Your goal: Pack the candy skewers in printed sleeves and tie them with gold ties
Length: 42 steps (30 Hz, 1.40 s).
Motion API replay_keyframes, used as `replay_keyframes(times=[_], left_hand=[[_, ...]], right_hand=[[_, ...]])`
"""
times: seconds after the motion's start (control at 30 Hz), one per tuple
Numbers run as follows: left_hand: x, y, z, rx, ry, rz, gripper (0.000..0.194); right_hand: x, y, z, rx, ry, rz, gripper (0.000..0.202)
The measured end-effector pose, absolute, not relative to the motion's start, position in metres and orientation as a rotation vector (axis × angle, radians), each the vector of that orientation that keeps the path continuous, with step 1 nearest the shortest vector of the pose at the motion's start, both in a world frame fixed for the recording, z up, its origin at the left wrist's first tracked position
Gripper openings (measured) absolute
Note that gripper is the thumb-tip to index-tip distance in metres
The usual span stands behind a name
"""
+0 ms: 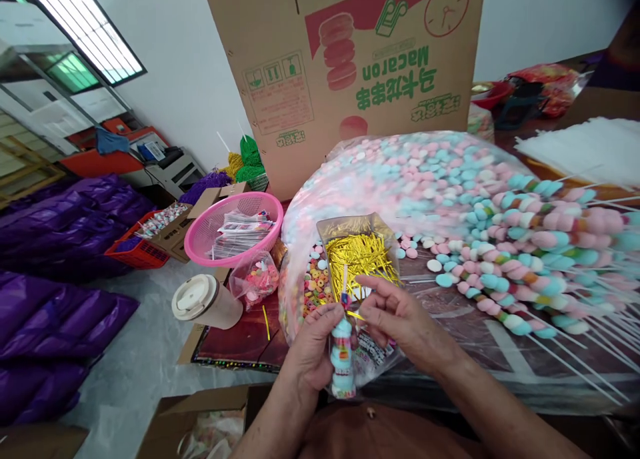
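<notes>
1. At 12 o'clock, a cardboard carton (320, 122) stands behind the surface (500, 352). Green print, upside down, reads "Macaron" beside Chinese characters; a clock drawing, stacked macarons and handling icons show too.
2. From 12 to 2 o'clock, a clear bag (360, 172) spreads across the surface, full of pink, blue and white candies.
3. At 3 to 4 o'clock lie many candy skewers (530, 259), their white sticks pointing outward.
4. At 9 o'clock, a pink basket (193, 239) holds printed wrappers, their lettering too small to read.
5. The right hand (395, 312), at 5 o'clock, comes in from the lower right, palm turned inward. Its index finger reaches over the neck of the wrapper while the thumb and a bent finger close narrowly on the gold tie.
6. The left hand (317, 342), at 6 o'clock, is closed around the wrapped candy stick, thumb up near its neck.
7. The wrapped candy stick (343, 359) stands nearly upright at 6 o'clock, between the hands; its colourful label is illegible.
8. The gold tie (354, 315) crosses the wrapper's neck, just below the protruding white stick.
</notes>
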State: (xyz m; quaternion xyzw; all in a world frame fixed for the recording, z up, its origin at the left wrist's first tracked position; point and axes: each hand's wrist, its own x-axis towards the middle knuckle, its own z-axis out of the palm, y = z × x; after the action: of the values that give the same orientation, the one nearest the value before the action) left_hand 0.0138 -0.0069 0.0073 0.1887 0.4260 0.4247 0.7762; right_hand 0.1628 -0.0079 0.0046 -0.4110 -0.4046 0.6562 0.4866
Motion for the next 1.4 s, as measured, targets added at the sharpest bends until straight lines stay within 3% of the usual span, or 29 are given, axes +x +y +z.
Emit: replay_keyframes(times=[0.13, 0.43, 0.7, 0.97, 1.3, 1.4], left_hand=[[0.007, -0.004, 0.005, 0.345, 0.757, 0.953, 0.020], [0.016, -0.006, 0.008, 0.360, 0.788, 1.043, 0.039], [0.024, -0.013, 0.009, 0.316, 0.919, 1.136, 0.032], [0.023, -0.012, 0.004, 0.509, 1.040, 1.178, 0.023], [0.020, -0.015, 0.002, 0.576, 1.108, 1.161, 0.020], [0.021, -0.015, 0.007, 0.562, 1.121, 1.102, 0.024]], right_hand=[[0.167, -0.011, 0.006, -1.056, -0.991, 1.515, 0.024], [0.141, -0.013, 0.015, -1.025, -1.247, 1.465, 0.016], [0.144, -0.019, -0.003, -1.102, -1.923, 0.547, 0.022], [0.154, -0.010, 0.007, -1.127, -1.357, 1.425, 0.036], [0.145, -0.008, -0.005, -0.967, -0.943, 1.836, 0.039], [0.152, -0.007, -0.005, -0.982, -1.148, 1.737, 0.036]])
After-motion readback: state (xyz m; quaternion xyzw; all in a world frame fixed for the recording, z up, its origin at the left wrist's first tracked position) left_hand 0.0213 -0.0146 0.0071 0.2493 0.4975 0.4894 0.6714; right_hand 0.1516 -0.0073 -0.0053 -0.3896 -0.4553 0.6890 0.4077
